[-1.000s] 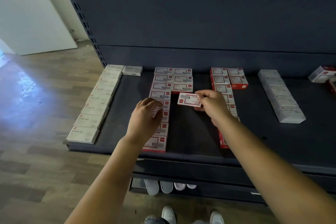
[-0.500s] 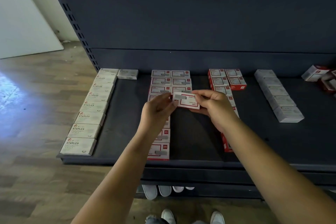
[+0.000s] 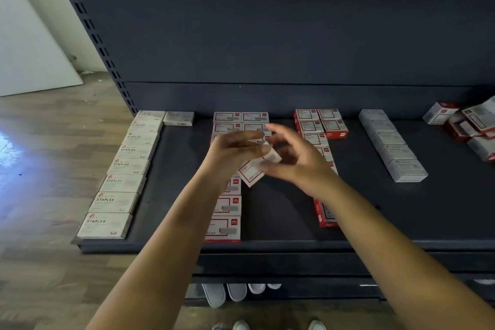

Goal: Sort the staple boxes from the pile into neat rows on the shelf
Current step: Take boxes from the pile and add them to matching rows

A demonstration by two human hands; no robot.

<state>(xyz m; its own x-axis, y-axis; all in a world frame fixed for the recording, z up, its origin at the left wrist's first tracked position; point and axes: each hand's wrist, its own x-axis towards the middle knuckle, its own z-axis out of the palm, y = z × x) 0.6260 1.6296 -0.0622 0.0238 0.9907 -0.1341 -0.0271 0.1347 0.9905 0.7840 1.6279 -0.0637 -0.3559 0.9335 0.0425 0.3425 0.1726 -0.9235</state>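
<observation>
A white staple box with red edging (image 3: 253,173) is tilted in the air above the dark shelf (image 3: 281,211), blurred by motion. My left hand (image 3: 230,153) holds it, with its fingers stretched over the box's top. My right hand (image 3: 297,161) is beside it with fingers spread, the thumb touching the box's edge. Behind and under my hands runs a double row of the same red-and-white boxes (image 3: 227,206). The pile of loose boxes (image 3: 471,126) lies at the far right of the shelf.
A row of white STAPLES boxes (image 3: 120,166) lines the shelf's left edge. A row of red boxes (image 3: 316,126) and a row of grey-white boxes (image 3: 393,153) stand to the right. Slippers (image 3: 235,292) sit under the shelf, wooden floor at left.
The box has gone from flat between both hands' fingertips to steeply tilted. My right hand's fingers have opened away from it while my left hand has reached over it.
</observation>
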